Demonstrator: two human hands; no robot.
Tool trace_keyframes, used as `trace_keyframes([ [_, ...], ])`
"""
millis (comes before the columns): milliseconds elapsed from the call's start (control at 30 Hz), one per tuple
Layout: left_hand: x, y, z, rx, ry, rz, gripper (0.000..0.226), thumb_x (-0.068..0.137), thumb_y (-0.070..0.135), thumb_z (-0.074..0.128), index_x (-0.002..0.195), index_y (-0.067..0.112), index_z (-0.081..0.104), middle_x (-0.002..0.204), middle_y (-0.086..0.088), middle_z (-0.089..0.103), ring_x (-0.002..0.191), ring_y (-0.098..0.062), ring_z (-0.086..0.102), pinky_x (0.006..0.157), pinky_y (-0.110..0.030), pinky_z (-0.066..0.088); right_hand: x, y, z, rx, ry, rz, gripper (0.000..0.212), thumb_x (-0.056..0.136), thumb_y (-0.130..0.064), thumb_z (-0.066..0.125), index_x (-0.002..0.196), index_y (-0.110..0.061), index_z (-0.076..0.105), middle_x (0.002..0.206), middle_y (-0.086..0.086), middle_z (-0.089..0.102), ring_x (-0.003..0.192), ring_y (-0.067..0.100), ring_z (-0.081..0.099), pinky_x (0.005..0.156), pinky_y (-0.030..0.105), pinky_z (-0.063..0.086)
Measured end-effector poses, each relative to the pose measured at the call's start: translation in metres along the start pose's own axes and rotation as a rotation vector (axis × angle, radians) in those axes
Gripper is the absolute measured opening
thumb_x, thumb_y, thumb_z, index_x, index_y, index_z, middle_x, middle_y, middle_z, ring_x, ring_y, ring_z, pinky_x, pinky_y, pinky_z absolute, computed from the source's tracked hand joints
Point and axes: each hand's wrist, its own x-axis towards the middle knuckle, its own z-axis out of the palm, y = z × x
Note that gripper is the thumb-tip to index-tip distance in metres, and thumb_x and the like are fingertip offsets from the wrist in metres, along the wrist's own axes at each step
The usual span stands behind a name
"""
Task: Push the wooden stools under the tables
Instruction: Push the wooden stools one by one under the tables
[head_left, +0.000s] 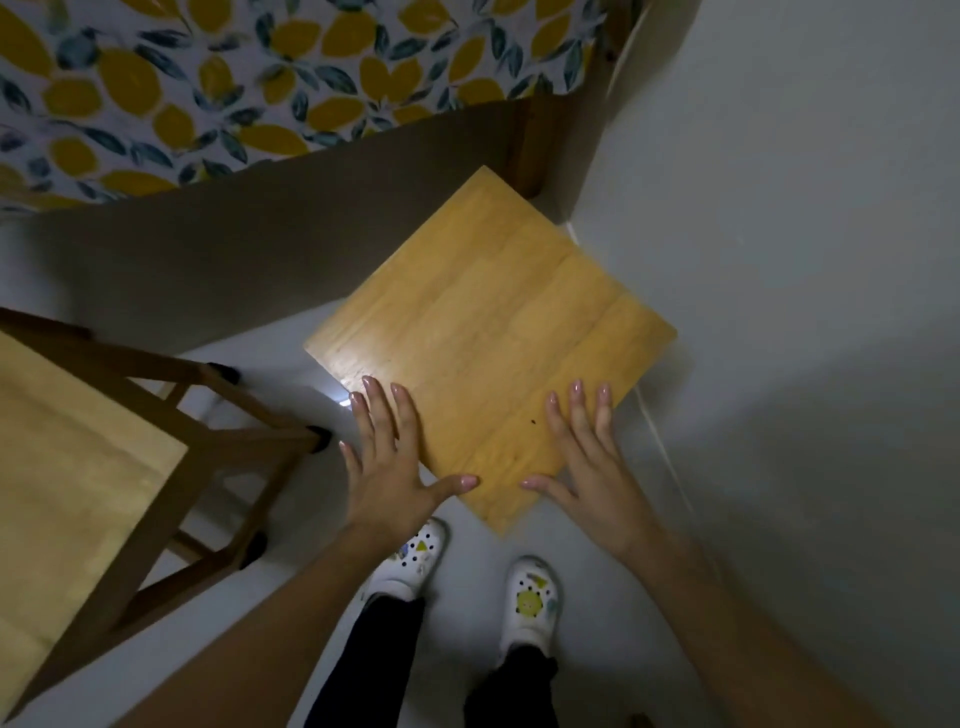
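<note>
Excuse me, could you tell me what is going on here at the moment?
A person stands over a wooden stool, both palms flat and open on its seat: left hand, right hand. The stool sits turned at an angle, mostly outside the table with the lemon-print cloth, near the wall. A second stool stands to the left, untouched.

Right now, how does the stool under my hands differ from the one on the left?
The stool under both hands shows only its seat, corner toward the table; the left stool shows dark legs and rungs. The first is touched by the left hand and right hand; the other is untouched. Both have pale wooden seats.
</note>
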Motion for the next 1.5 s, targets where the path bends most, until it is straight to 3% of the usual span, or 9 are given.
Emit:
trace_keyframes([
  [100, 0.004, -0.003, -0.003, -0.009, 0.007, 0.014, 0.126, 0.059, 0.090, 0.041, 0.142, 0.030, -0.032, 0.145, 0.003, -0.048, 0.134, -0.020, -0.043, 0.112, -0.057, -0.007, 0.010, 0.005, -0.001, -0.060, -0.032, -0.029, 0.096, 0.085, -0.077, 0.022, 0.153, -0.009, 0.016, 0.160, 0.021, 0.007, 0.145, 0.048, -0.004, 0.108, 0.062, 0.032],
  [400, 0.058, 0.003, -0.040, -0.004, 0.045, 0.010, 0.126, 0.060, 0.088, 0.042, 0.143, 0.027, -0.032, 0.143, 0.004, -0.051, 0.132, -0.023, -0.045, 0.108, -0.043, -0.018, 0.084, 0.014, -0.021, -0.115, 0.015, -0.129, 0.091, 0.084, -0.076, 0.024, 0.151, -0.014, 0.022, 0.159, 0.021, 0.014, 0.144, 0.050, 0.002, 0.104, 0.066, 0.034],
  [500, 0.095, -0.004, -0.070, 0.021, 0.021, 0.025, 0.128, 0.057, 0.091, 0.037, 0.143, 0.026, -0.032, 0.142, 0.001, -0.052, 0.133, -0.026, -0.044, 0.107, -0.045, -0.018, 0.128, 0.005, -0.031, -0.106, 0.042, -0.126, 0.091, 0.084, -0.076, 0.023, 0.148, -0.012, 0.030, 0.157, 0.022, 0.020, 0.144, 0.050, 0.003, 0.105, 0.067, 0.033],
  [633, 0.154, -0.012, -0.116, 0.048, 0.017, 0.030, 0.130, 0.051, 0.096, 0.031, 0.143, 0.027, -0.030, 0.145, -0.002, -0.048, 0.133, -0.027, -0.042, 0.109, -0.050, -0.015, 0.197, -0.010, -0.047, -0.102, 0.093, -0.127, 0.092, 0.084, -0.076, 0.023, 0.144, -0.008, 0.040, 0.153, 0.026, 0.029, 0.140, 0.053, 0.010, 0.109, 0.063, 0.020],
  [767, 0.209, -0.013, -0.161, 0.077, 0.030, 0.022, 0.130, 0.057, 0.089, 0.045, 0.145, 0.025, -0.027, 0.147, -0.002, -0.045, 0.135, -0.026, -0.039, 0.111, -0.054, -0.014, 0.264, -0.020, -0.064, -0.101, 0.120, -0.116, 0.093, 0.082, -0.076, 0.024, 0.144, -0.008, 0.041, 0.152, 0.028, 0.029, 0.139, 0.056, 0.010, 0.106, 0.065, 0.018],
  [933, 0.265, -0.016, -0.205, 0.083, 0.044, 0.027, 0.130, 0.056, 0.087, 0.045, 0.147, 0.024, -0.024, 0.148, -0.004, -0.044, 0.136, -0.026, -0.039, 0.112, -0.055, -0.014, 0.330, -0.029, -0.082, -0.139, 0.132, -0.118, 0.094, 0.082, -0.077, 0.019, 0.143, -0.009, 0.040, 0.151, 0.029, 0.030, 0.138, 0.055, 0.008, 0.101, 0.067, 0.019],
  [1267, 0.290, -0.019, -0.220, 0.097, 0.085, 0.058, 0.130, 0.060, 0.085, 0.051, 0.146, 0.025, -0.027, 0.147, -0.003, -0.045, 0.135, -0.025, -0.040, 0.112, -0.056, -0.014, 0.355, -0.035, -0.100, -0.245, 0.094, -0.093, 0.089, 0.086, -0.074, 0.017, 0.142, -0.008, 0.039, 0.149, 0.030, 0.034, 0.135, 0.058, 0.019, 0.103, 0.061, 0.019],
  [1400, 0.284, -0.015, -0.219, 0.092, 0.126, 0.013, 0.127, 0.062, 0.082, 0.054, 0.149, 0.025, -0.019, 0.152, -0.003, -0.038, 0.138, -0.023, -0.036, 0.112, -0.058, -0.015, 0.355, -0.040, -0.105, -0.229, 0.038, -0.057, 0.095, 0.078, -0.074, 0.027, 0.149, -0.010, 0.030, 0.155, 0.028, 0.021, 0.140, 0.055, 0.005, 0.107, 0.065, 0.017],
  [1500, 0.268, -0.009, -0.208, 0.015, 0.175, -0.019, 0.116, 0.072, 0.074, 0.055, 0.150, 0.021, -0.012, 0.157, -0.003, -0.027, 0.142, -0.023, -0.029, 0.112, -0.055, -0.015, 0.351, -0.048, -0.116, -0.266, -0.047, 0.037, 0.099, 0.073, -0.070, 0.028, 0.155, -0.018, 0.006, 0.161, 0.019, -0.003, 0.144, 0.046, -0.013, 0.116, 0.059, 0.009],
])
